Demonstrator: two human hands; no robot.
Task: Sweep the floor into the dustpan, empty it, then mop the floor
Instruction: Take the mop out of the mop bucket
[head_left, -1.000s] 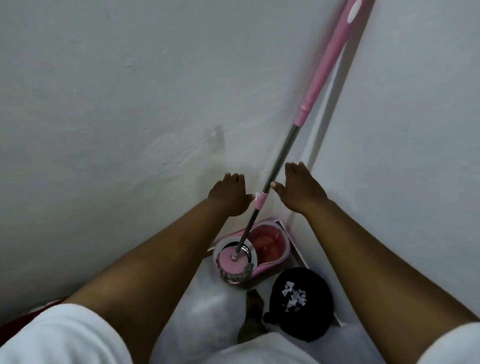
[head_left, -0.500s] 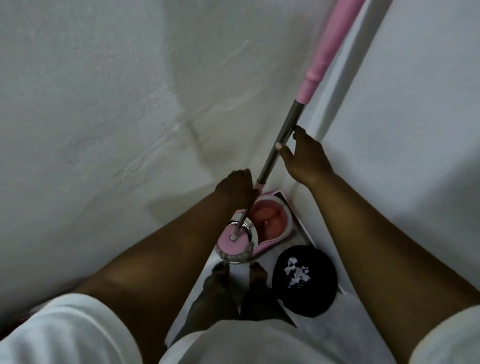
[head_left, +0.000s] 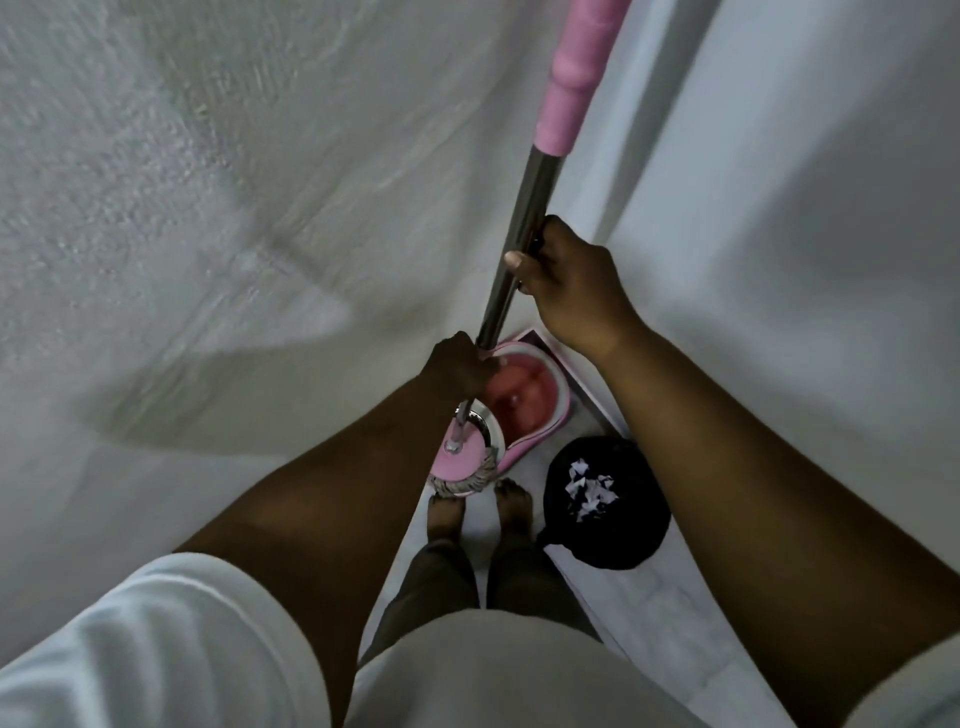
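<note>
A spin mop stands in a room corner, its steel pole (head_left: 524, 218) running up to a pink grip (head_left: 576, 88). The round pink mop head (head_left: 462, 465) sits in the spinner end of a pink bucket (head_left: 540, 400) with reddish water inside. My right hand (head_left: 566, 291) is closed around the steel pole halfway up. Lower down, my left hand (head_left: 460, 366) grips the pole just above the bucket. A black bin bag (head_left: 605, 493) holding white paper scraps lies on the floor to the right of my bare feet (head_left: 480, 506).
Grey walls close in on the left (head_left: 182, 234) and the right (head_left: 805, 208), meeting in the corner behind the bucket. Only a narrow strip of pale tiled floor (head_left: 654, 613) shows between them.
Both hands went from open beside the pole to closed on it. My right hand rose up the steel section, and the view moved closer to the corner.
</note>
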